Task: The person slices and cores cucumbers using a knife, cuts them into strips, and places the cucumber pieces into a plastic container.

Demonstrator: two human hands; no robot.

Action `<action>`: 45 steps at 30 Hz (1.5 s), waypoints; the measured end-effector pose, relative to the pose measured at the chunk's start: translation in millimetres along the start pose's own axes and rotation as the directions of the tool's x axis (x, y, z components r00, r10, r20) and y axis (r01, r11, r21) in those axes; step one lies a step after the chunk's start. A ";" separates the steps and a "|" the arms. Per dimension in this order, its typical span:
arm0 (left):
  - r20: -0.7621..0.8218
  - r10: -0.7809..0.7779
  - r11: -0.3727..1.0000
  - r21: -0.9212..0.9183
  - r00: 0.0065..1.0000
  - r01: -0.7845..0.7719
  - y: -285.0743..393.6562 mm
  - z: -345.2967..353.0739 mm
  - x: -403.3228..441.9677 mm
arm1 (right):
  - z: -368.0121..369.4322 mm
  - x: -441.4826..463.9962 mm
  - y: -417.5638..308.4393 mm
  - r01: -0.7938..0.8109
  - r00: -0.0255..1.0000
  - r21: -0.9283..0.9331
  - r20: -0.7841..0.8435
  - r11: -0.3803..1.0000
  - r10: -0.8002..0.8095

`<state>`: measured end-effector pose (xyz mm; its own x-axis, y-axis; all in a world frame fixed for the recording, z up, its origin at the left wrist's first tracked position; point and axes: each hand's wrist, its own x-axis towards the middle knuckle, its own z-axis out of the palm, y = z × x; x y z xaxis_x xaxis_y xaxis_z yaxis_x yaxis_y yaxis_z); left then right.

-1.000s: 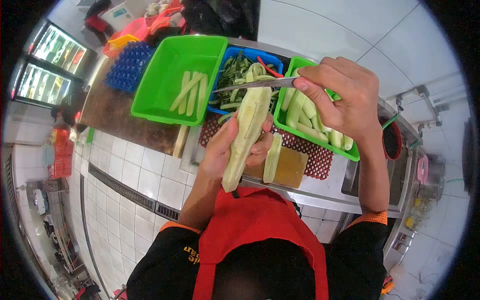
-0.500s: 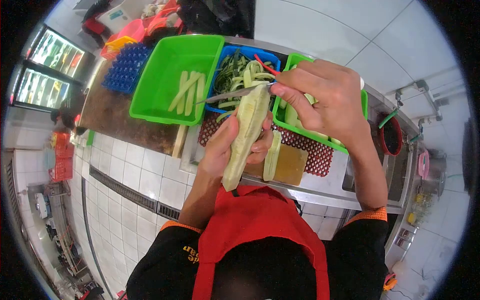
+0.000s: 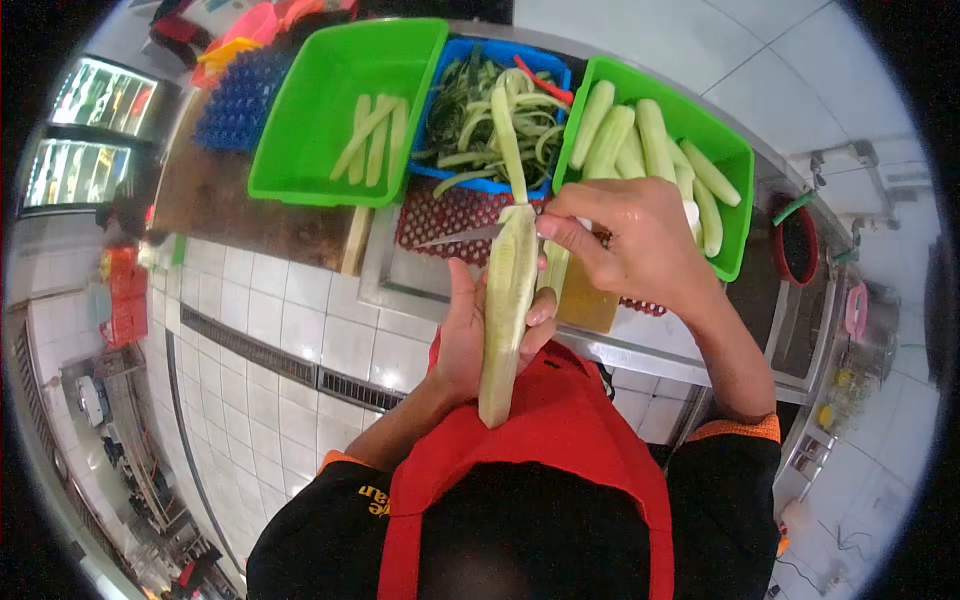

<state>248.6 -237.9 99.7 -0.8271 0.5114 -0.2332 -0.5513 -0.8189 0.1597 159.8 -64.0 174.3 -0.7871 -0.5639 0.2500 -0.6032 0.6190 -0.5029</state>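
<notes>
My left hand [image 3: 462, 335] is closed around a peeled cucumber half [image 3: 508, 310], its seeded cut face turned up. A small knife [image 3: 465, 237] is gripped in my right hand [image 3: 630, 230], its blade pointing left across the cucumber's far end. From that end a pale strip [image 3: 508, 140] reaches into a blue basket [image 3: 490, 186] full of green peelings [image 3: 465, 125]. Partly hidden behind my hands, another cucumber piece [image 3: 553, 280] rests on a tan board [image 3: 588, 298].
Several peeled cucumbers [image 3: 652, 135] fill the right green tub [image 3: 738, 245]. Cut pieces [image 3: 375, 145] lie in the left green tub [image 3: 290, 175]. A red-handled tool [image 3: 545, 82] rests on the blue basket. A perforated red mat [image 3: 430, 222] and metal counter edge [image 3: 640, 357] lie below.
The knife and cucumber have come lower and nearer my body. A long strip now stretches from the cucumber's far end to the basket. The view has shifted, showing more of the right tub.
</notes>
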 end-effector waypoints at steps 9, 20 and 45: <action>-0.044 -0.133 0.989 -0.075 0.990 0.129 0.8 -5.6 -16.4 | 19.9 -17.9 -4.6 -0.056 0.998 0.083 0.013 0.995 0.055; -0.231 0.014 0.999 -0.045 0.973 -0.025 -8.5 -18.8 -11.6 | 22.2 -23.5 -13.2 -0.024 0.998 0.050 0.058 0.998 0.021; 0.047 -0.098 0.949 -0.296 0.994 0.108 -4.8 -32.0 -9.5 | 38.9 -57.5 -54.9 -0.119 0.956 0.221 0.289 0.968 0.051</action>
<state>262.6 -247.1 70.5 -0.7731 0.6012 -0.2022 -0.5801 -0.7991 -0.1579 243.2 -86.8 155.4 -0.7463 -0.6651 -0.0257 -0.4622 0.5456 -0.6990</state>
